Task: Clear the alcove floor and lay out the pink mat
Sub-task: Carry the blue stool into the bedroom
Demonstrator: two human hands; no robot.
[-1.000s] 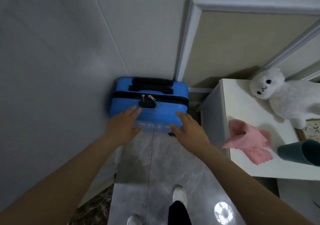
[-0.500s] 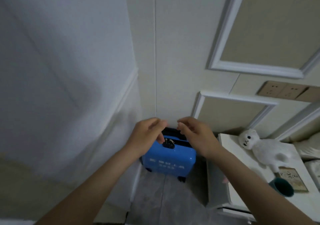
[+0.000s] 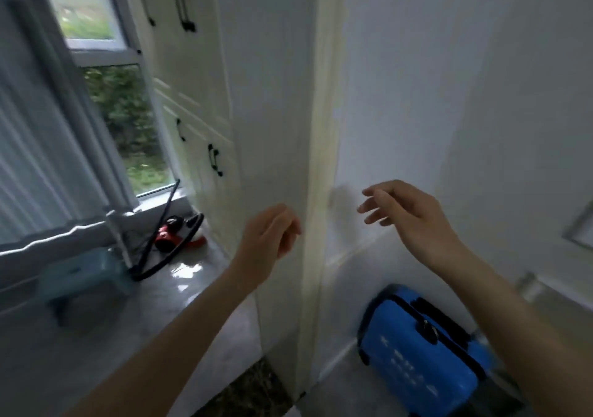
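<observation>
Both hands have been lifted off the blue suitcase (image 3: 426,352), left standing on the alcove floor (image 3: 337,384); left hand (image 3: 268,235) and right hand (image 3: 407,213) are held empty, fingers loosely spread; clearance is best judged before regrasping.
</observation>
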